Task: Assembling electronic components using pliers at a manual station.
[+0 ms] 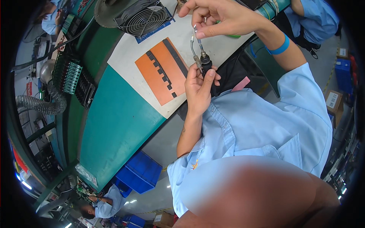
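Note:
My left hand [199, 89] is wrapped round the black handle of a tool that looks like a soldering iron with a feed tube [205, 62]. Two slender metal pieces, one straight and one bent, rise from the handle and come close together at the tip. At that tip is my right hand [224, 19], with thumb and fingers bent inward; whether something small lies in their pinch cannot be made out. A blue band circles my right wrist. Left of the tool, an orange board [152, 81] with black strips lies on a white sheet [125, 53].
A black fan [146, 19] stands behind the orange board. The green bench top [114, 121] stretches to the left, with a rack of green circuit boards [70, 76] and a ribbed hose [42, 104] beyond. Blue bins [138, 171] stand below the bench edge. Other people sit nearby.

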A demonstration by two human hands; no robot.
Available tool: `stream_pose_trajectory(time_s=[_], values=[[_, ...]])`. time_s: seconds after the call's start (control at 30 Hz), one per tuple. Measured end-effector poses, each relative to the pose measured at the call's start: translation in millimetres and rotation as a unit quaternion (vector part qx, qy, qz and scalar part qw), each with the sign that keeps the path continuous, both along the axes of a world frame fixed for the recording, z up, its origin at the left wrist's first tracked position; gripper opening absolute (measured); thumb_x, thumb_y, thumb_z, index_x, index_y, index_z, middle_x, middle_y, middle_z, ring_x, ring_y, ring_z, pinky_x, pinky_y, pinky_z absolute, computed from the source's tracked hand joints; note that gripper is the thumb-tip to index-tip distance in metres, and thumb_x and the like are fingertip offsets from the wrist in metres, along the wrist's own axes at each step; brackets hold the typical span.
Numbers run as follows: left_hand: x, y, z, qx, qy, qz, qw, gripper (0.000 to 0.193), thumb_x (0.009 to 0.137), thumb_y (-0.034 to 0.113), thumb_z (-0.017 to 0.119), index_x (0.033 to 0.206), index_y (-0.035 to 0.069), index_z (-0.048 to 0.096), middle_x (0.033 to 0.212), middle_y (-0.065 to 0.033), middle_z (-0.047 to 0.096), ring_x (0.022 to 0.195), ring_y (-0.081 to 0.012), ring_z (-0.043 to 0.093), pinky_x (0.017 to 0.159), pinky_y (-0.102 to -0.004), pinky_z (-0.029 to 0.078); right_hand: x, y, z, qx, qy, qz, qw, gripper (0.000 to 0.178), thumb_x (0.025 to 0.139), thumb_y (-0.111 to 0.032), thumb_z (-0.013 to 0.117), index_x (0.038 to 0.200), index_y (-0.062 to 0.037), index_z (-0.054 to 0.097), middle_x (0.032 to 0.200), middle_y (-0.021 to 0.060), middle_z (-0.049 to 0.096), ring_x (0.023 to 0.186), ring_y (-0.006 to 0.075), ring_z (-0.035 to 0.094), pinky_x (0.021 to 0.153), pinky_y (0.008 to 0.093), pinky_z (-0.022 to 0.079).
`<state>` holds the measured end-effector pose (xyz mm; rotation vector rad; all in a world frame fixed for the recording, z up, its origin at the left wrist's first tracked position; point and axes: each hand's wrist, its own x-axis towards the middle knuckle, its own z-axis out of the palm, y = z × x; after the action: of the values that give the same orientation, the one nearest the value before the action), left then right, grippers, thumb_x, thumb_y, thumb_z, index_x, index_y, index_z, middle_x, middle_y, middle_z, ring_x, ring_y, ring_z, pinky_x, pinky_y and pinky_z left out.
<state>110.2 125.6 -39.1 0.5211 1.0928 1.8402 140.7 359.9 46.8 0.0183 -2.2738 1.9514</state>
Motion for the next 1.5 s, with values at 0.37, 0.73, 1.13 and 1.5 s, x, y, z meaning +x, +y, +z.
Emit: stream_pose_trajectory(time_s=[0.37,0.73,1.13,1.5], values=[[2,2,-1,0.002,0.003,0.001,1.0,0.03,0.102,0.005,0.061,0.129,-0.004,0.05,0.111,-0.0153,0.066,0.083,-0.0166,0.063,0.068,-0.0267,0.054,2,-3,-3,0.0,-0.021,-0.009,1.0,0.049,0.09,-0.001,0.076,0.133,-0.0009,0.053,0.093,0.0072,0.069,0.067,0.0051,0.056,0.058,0.0147,0.044],[-1,2,0,0.019,-0.013,0.026,0.999,0.029,0.103,0.008,0.06,0.127,-0.002,0.049,0.111,-0.0144,0.064,0.083,-0.0165,0.063,0.068,-0.027,0.054,63,37,-23,0.59,0.015,-0.109,0.8,0.037,0.099,-0.023,0.064,0.128,-0.0021,0.059,0.119,0.0125,0.059,0.102,0.0278,0.059,0.086,0.0359,0.049],[-10,47,-7,0.032,0.015,0.075,0.997,0.025,0.104,0.009,0.058,0.124,0.0,0.047,0.109,-0.0133,0.062,0.081,-0.0158,0.063,0.067,-0.0272,0.055,49,39,-37,0.572,0.013,-0.144,0.807,0.041,0.096,-0.009,0.063,0.134,-0.0005,0.052,0.128,0.0144,0.059,0.093,0.0245,0.056,0.087,0.0291,0.049],[-9,50,-7,0.029,0.044,0.059,0.997,0.025,0.104,0.009,0.057,0.124,-0.002,0.046,0.108,-0.0134,0.062,0.08,-0.0147,0.063,0.065,-0.0264,0.055,-15,61,16,0.598,-0.082,-0.22,0.766,0.035,0.087,-0.034,0.063,0.098,-0.002,0.072,0.091,0.0196,0.072,0.083,0.0405,0.068,0.074,0.0442,0.055]])
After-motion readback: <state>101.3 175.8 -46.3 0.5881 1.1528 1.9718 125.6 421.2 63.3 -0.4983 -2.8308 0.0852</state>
